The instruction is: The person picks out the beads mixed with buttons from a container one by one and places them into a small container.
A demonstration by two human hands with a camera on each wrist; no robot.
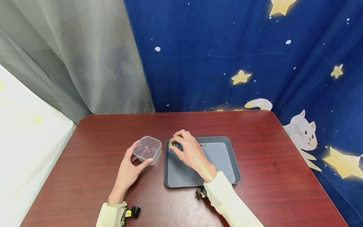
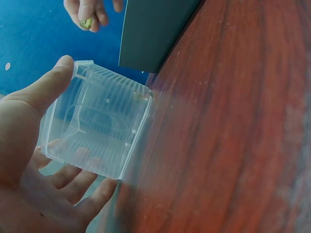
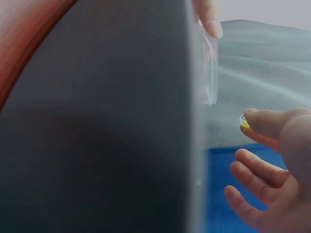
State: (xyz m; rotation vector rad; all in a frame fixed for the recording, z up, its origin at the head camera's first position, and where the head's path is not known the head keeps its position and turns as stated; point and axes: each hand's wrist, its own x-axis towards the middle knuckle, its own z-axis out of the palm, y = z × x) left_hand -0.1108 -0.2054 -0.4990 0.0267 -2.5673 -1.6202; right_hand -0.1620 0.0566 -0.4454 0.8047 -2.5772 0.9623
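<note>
My left hand (image 1: 128, 172) holds a clear square plastic box (image 1: 157, 154) by its sides, thumb on the near wall and fingers round the opposite side. The box stands upright, left of a grey tray (image 1: 181, 171). Over the tray's far left corner, my right hand (image 1: 190, 152) pinches a small clear-and-yellow marble (image 3: 245, 121) between thumb and index finger. In the left wrist view that marble (image 2: 86, 23) shows above the tray's rim. Several small coloured marbles (image 1: 179, 146) lie in that corner, partly hidden by the right hand.
A red marble (image 1: 201, 145) and a green one (image 1: 205, 145) lie along the tray's far edge. The dark red wooden table (image 1: 99, 151) bears the tray and box. Grey and blue curtains (image 1: 204, 56) hang behind it.
</note>
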